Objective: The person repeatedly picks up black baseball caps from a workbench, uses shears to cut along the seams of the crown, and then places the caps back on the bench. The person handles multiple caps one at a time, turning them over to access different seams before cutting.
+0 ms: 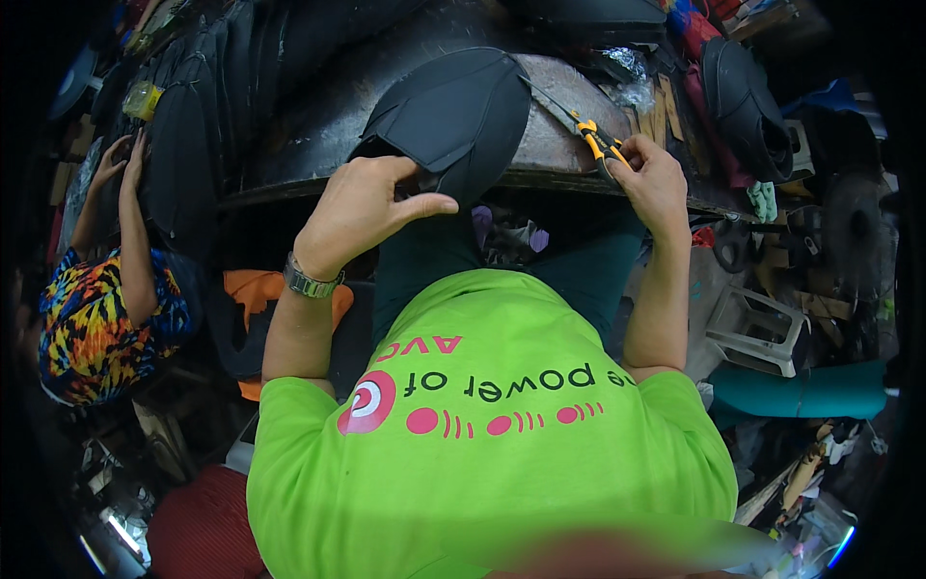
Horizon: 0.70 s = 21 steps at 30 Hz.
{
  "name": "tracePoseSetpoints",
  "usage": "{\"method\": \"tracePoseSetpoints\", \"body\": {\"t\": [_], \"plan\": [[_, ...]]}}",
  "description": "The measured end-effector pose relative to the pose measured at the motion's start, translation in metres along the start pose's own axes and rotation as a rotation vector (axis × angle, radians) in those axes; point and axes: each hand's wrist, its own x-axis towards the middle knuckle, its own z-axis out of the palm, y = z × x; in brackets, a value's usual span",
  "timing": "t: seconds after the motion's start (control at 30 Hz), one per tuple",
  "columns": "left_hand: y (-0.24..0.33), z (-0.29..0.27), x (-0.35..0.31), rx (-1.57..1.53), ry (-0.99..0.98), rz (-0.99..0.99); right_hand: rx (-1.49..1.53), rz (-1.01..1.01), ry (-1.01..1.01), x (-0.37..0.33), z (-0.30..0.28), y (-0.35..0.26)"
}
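Observation:
My left hand (pixel 371 207), with a metal watch on its wrist, grips the near edge of a black oval piece (pixel 453 116) made of stitched panels. Its fingers go behind the edge and are partly hidden, while the thumb stays in front. The piece tilts up over the edge of a dark worktable (pixel 318 145). To its right, my right hand (pixel 653 183) is closed round the handles of pliers (pixel 600 140) with yellow-and-black grips. A thin, straight grey line runs from the pliers to the piece's right edge; whether it is a jaw or a strand I cannot tell.
Similar black pieces (pixel 188 135) stand stacked at the left, where another person's hands (pixel 121 164) touch them. More black pieces (pixel 738 106) lie at the far right. A pale plastic stool (pixel 757 328) and a teal roll (pixel 801 391) are on the right side.

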Motion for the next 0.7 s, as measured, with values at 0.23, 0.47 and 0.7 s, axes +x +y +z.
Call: {"method": "tracePoseSetpoints", "body": {"t": [0.23,0.47,0.7], "plan": [[-0.003,0.002,0.014,-0.045,0.136,-0.091,-0.062,-0.074,0.041,-0.006,0.008,-0.001],[-0.015,-0.011,-0.013,-0.301,0.134,-0.287,0.159,-0.039,0.001,-0.006,0.006,0.018],[-0.026,-0.022,-0.051,-0.306,0.195,-0.317,0.256,-0.137,-0.083,-0.002,0.018,0.006]]}}
